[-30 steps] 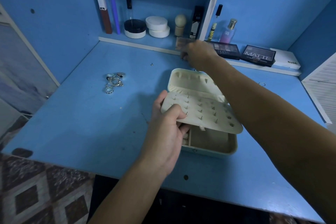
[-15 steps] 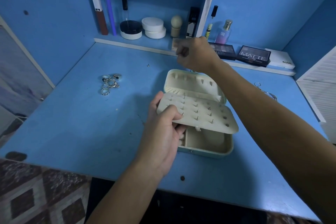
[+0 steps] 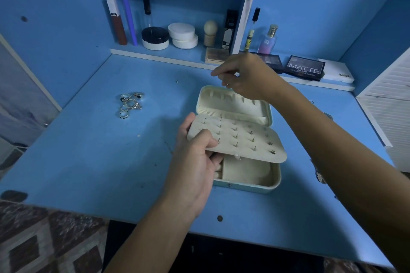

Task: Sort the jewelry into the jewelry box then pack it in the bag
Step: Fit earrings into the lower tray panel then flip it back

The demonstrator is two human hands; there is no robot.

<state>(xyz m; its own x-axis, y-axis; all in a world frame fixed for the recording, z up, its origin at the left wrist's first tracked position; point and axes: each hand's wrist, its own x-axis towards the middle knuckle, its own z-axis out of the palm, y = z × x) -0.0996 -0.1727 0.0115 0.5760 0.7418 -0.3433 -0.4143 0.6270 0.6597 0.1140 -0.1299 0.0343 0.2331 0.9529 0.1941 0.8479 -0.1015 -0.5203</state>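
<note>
Left hand [image 3: 195,157] grips the earring panel [image 3: 237,138] steady; right hand [image 3: 248,77], at twelve o'clock, seems to pinch something tiny — seat it squarely in a free hole.

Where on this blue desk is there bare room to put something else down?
Bare blue top shows between the pile of rings and the jewelry box, and along the desk's front edge left of the left hand. It is crowded on the back ledge with cosmetics, and chains lie by the right forearm.
</note>
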